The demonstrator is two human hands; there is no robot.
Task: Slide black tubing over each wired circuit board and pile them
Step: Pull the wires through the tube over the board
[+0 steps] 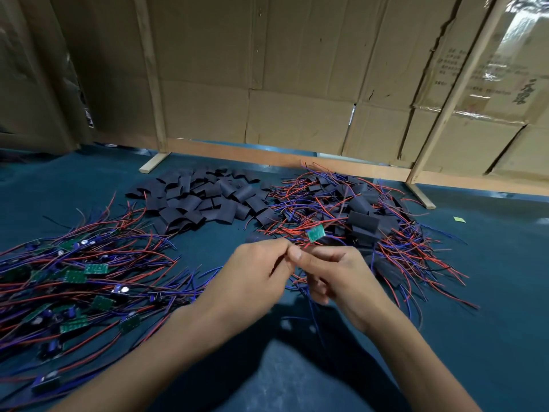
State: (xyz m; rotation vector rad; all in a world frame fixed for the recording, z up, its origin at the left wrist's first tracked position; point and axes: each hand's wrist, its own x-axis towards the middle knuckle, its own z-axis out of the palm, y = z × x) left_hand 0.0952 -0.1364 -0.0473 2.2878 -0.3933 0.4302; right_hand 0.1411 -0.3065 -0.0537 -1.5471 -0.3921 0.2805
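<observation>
Above the blue felt-covered table, the left hand and right hand each hold a pinching grip on the small green wired circuit board, with the heap of flat black tubing sleeves beyond.

two hands: left grip, right grip. one green circuit board raised between them. three heaps on the tabletop: bare wired boards, loose black tubing pieces, sleeved boards; pieces in each too many and too tangled to count. two wooden feet.
</observation>
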